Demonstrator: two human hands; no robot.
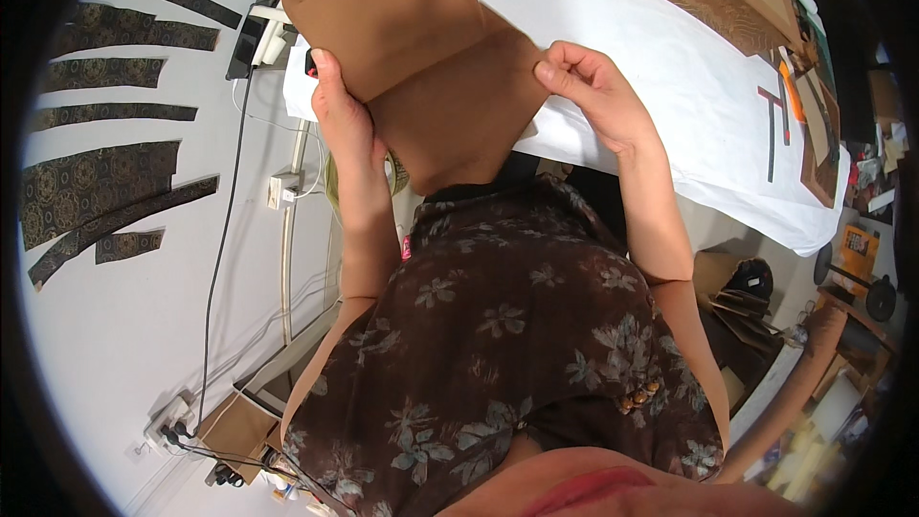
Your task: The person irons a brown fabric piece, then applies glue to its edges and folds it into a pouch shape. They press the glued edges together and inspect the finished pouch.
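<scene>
A large brown sheet (459, 101) with a crease across it is held up over the near edge of the table. It could be kraft paper or thin leather; I cannot tell which. My left hand (345, 124) grips its left edge, thumb on top and fingers behind. At the right edge my right hand (608, 105) pinches a corner between thumb and bent fingers. The sheet's upper part is a lighter panel, apparently folded or overlapping, and its lower end hangs down close to my body.
A white-covered table (622, 38) lies ahead. On its right are dark straight strips (772, 134), an orange-handled tool (791, 86) and brown patterned material (689, 0). Dark patterned cut pieces (105, 182) hang on the left wall beside a black cord (218, 258).
</scene>
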